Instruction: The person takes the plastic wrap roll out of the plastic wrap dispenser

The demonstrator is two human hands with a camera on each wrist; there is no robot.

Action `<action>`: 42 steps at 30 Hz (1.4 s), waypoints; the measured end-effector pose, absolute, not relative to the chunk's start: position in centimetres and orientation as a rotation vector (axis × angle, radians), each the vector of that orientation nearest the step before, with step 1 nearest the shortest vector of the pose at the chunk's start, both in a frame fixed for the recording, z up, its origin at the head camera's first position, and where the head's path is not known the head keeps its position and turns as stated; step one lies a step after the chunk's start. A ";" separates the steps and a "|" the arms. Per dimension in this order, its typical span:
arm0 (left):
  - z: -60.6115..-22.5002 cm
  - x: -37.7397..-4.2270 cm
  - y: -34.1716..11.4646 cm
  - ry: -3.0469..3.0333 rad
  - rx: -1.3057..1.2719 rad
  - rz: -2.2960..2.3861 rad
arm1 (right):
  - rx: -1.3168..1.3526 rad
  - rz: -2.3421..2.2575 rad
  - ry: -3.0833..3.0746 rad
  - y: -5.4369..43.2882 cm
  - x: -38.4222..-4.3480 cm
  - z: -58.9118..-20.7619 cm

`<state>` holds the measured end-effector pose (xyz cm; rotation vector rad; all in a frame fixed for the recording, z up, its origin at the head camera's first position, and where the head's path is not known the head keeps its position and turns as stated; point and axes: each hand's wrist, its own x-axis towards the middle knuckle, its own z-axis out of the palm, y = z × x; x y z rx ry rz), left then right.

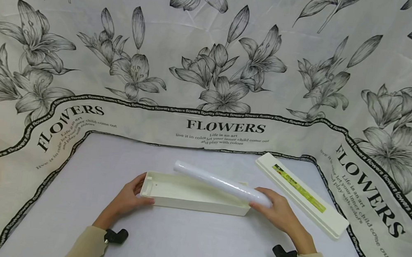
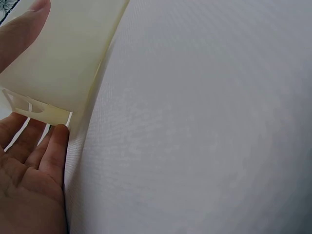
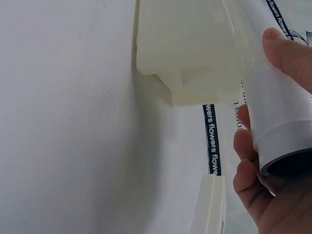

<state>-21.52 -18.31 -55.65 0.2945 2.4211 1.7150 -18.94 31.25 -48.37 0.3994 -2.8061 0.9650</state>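
A long cream plastic box (image 1: 198,205), its top off, lies crosswise on the table. My left hand (image 1: 127,197) holds its left end, the thumb on the front side. In the left wrist view, the other fingers (image 2: 52,153) reach the box's end wall. In my right hand (image 1: 280,210) is a roll of cling film (image 1: 219,181), gripped near its right end. The roll slants over the box, its far left end raised past the back edge. In the right wrist view, a dark hollow core shows at the roll's near end, with thumb and fingers on either side.
The cream lid (image 1: 301,197), with a green label, lies diagonally on the right of the table. White cloth (image 1: 187,242) covers the table. A flower-printed curtain (image 1: 147,123) with black lettered trim stands around the back and sides.
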 end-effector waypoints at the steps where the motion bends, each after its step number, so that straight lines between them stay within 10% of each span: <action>1: -55.6 -21.5 -18.4 2.422 0.294 1.717 | 0.400 0.964 -2.812 31.2 -19.0 -48.3; 42: -56.0 -21.9 -18.7 2.399 0.362 1.754 | 0.315 0.901 -2.806 32.7 -18.3 -48.7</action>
